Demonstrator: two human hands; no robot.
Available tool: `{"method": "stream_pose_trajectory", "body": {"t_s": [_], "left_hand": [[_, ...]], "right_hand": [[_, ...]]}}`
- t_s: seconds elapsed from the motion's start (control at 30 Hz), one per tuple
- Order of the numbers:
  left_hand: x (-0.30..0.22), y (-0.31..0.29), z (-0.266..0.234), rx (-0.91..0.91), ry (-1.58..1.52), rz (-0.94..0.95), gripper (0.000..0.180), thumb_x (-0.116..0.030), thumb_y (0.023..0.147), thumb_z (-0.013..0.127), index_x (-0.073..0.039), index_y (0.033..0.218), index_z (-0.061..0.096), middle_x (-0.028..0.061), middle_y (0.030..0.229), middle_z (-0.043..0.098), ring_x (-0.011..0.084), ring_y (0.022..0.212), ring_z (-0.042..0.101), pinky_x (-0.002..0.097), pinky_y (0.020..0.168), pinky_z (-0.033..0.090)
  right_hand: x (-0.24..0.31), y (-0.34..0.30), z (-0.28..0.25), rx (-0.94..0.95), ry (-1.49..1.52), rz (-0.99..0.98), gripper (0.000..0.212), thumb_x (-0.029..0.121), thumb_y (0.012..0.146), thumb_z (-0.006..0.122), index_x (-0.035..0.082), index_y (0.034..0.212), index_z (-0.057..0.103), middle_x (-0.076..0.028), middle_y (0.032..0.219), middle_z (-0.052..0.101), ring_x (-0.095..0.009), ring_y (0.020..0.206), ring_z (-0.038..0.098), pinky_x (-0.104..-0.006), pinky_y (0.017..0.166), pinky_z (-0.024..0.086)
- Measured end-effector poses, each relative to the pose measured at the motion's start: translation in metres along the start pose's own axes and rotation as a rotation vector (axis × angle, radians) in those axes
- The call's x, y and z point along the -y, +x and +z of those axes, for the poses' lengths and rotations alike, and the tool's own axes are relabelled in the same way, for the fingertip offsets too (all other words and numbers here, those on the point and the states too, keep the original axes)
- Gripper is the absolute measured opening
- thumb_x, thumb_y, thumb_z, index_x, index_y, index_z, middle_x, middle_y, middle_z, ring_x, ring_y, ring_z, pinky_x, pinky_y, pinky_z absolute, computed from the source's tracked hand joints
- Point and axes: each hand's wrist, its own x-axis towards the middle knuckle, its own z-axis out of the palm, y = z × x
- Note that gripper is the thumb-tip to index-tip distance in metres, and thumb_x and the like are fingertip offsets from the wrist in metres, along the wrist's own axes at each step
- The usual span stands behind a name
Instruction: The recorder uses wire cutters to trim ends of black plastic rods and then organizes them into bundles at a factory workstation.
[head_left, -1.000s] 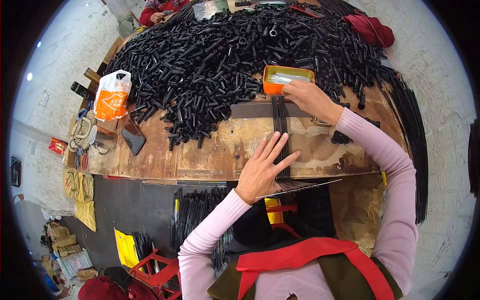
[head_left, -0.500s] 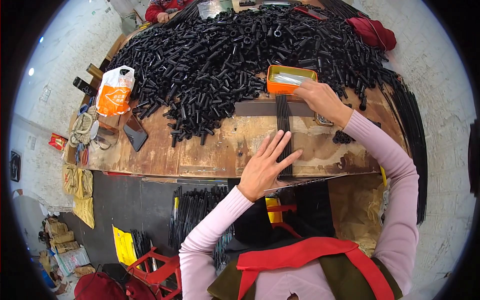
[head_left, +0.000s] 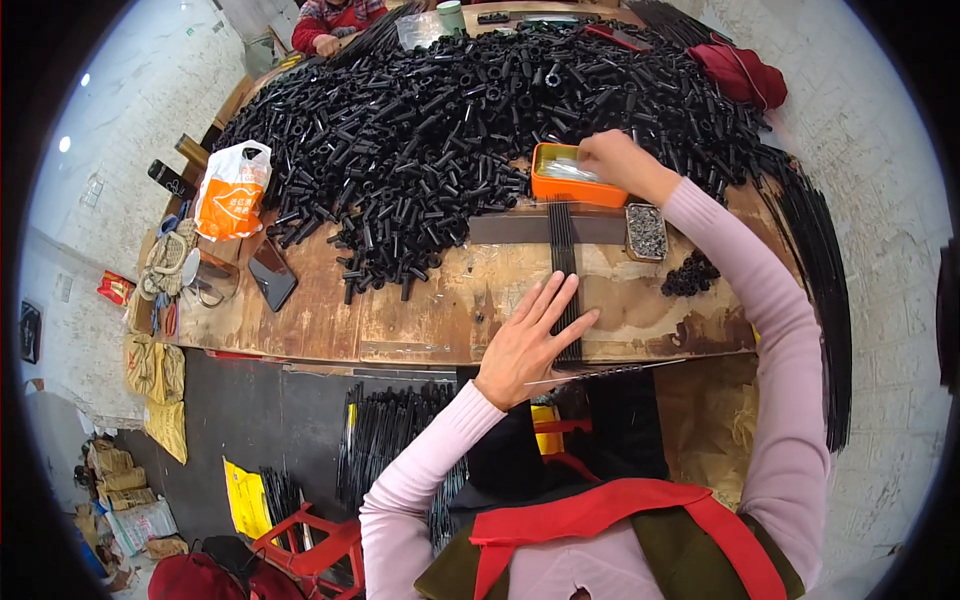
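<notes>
My left hand (head_left: pixel 528 340) lies flat with its fingers spread, pressing the near part of a row of thin black rods (head_left: pixel 562 240) on the wooden table. The rods lie side by side across a flat grey-brown bar (head_left: pixel 510 229). Over the right end of an orange box (head_left: pixel 580 193) is my right hand (head_left: pixel 622 163), its fingers bent down and drawn together at the rim. Thin whitish strips (head_left: pixel 567 170) lie inside that box. Whatever the right fingertips hold is too small to make out. Just below that wrist stands a small tin of tiny metal parts (head_left: pixel 646 233).
A large heap of black tubular parts (head_left: pixel 430 130) covers the far table. Small black rings (head_left: pixel 690 274) lie at right, near long black rods (head_left: pixel 815 300). At left are a phone (head_left: pixel 272 274), an orange-white bag (head_left: pixel 232 195) and a glass mug (head_left: pixel 212 275). Another person's hand (head_left: pixel 326 45) shows at the far edge.
My right hand has moved a little away from me, further over the orange box, uncovering the small metal-parts tin. My left hand stays flat on the rods.
</notes>
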Motion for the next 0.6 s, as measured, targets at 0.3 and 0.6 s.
{"method": "stream_pose_trajectory", "body": {"t_s": [0.3,0.6], "left_hand": [[0.001,-0.016,0.013,-0.1,0.018,0.057,0.078,0.007,0.064,0.058,-0.018,0.138,0.053,0.0189,0.152,0.037,0.035,0.143,0.032,0.0458,0.118,0.027],[0.004,-0.017,0.014,-0.103,0.032,0.057,0.08,0.006,0.062,0.059,-0.018,0.138,0.053,0.0192,0.152,0.037,0.0346,0.143,0.033,0.0455,0.118,0.027]], "right_hand": [[0.001,0.004,-0.007,0.023,0.008,0.006,0.014,0.008,0.079,0.061,-0.001,0.082,0.07,-0.022,0.082,0.068,-0.041,0.079,0.067,-0.0442,0.072,0.055],[0.037,-0.077,0.009,-0.027,-0.15,-0.303,0.031,0.002,0.083,0.057,0.004,0.113,0.062,-0.015,0.086,0.058,-0.035,0.08,0.063,-0.0437,0.071,0.052]]}}
